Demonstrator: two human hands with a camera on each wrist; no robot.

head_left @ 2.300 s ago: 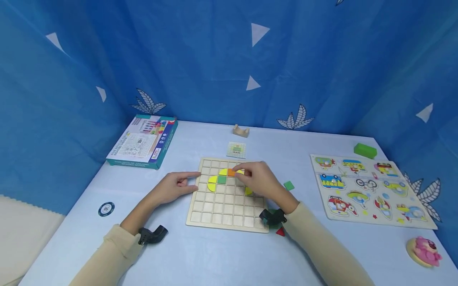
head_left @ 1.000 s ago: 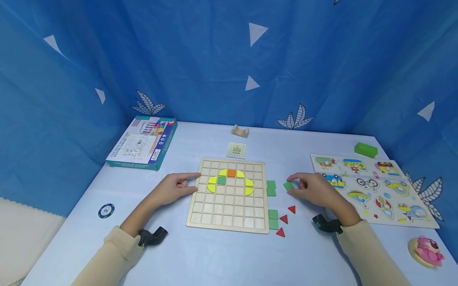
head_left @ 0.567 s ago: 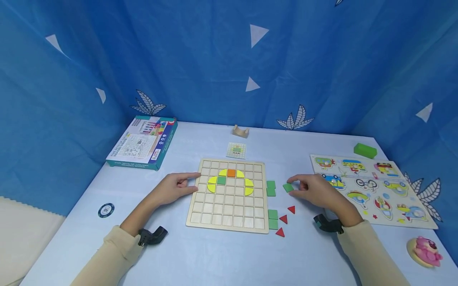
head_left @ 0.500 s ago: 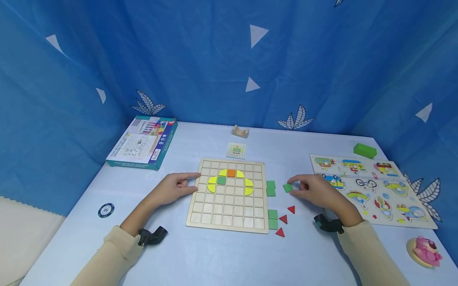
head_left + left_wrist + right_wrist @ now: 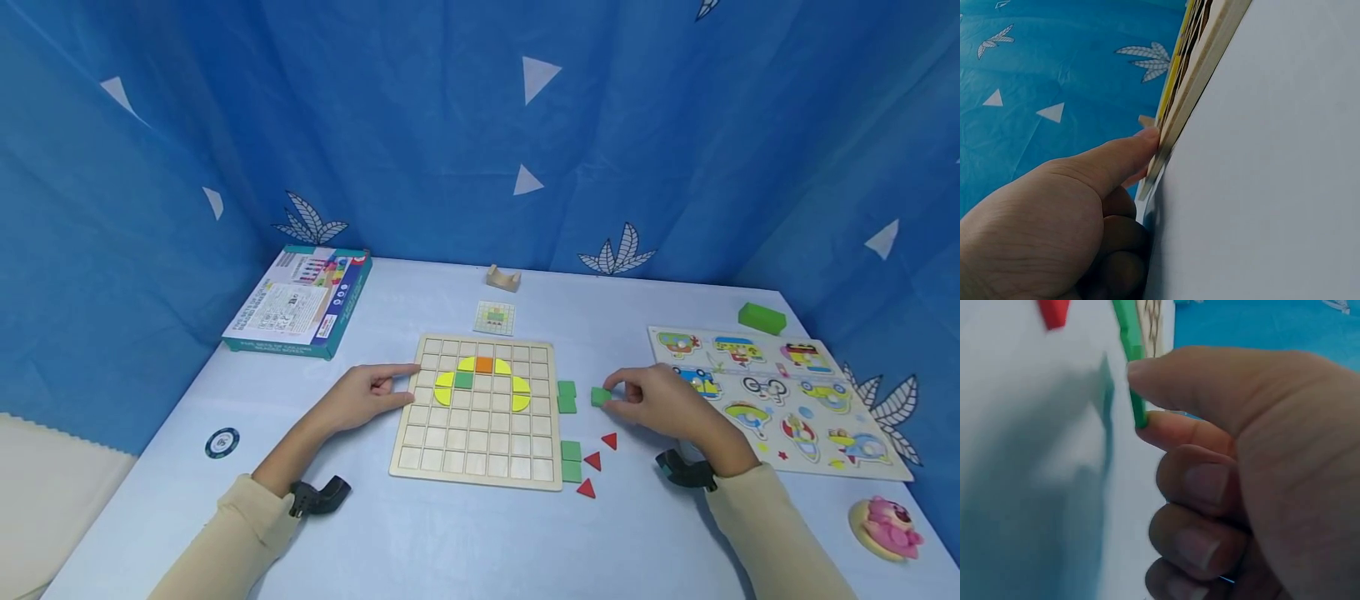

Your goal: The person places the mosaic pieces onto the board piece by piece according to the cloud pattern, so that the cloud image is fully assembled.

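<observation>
My left hand [image 5: 363, 395] touches the left edge of a wooden grid board [image 5: 480, 442] with extended index finger and thumb. In the left wrist view its thumb [image 5: 1116, 159] rests against the board's rim, the other fingers bent. On the board lie several yellow quarter-round tiles [image 5: 445, 397], an orange square tile [image 5: 484, 365] and a green square tile [image 5: 463, 380]. Right of the board, my right hand [image 5: 652, 398] pinches another green square tile [image 5: 600, 397] between thumb and index finger. The right wrist view shows that green tile [image 5: 1140, 412] edge-on at the fingertips.
Green square tiles [image 5: 572, 461] and red triangles [image 5: 593, 461] lie beside the board's right edge. A pattern card [image 5: 495, 318] and wooden stand [image 5: 503, 279] are behind it. A box [image 5: 300, 300] stands left, with a round chip [image 5: 222, 442]; a vehicle puzzle [image 5: 780, 433], green block [image 5: 762, 318] and pink figure [image 5: 888, 527] are right.
My right hand left the orange tile on the board, moved right and took hold of a loose green tile. That tile has since turned slightly. The left hand stayed at the board.
</observation>
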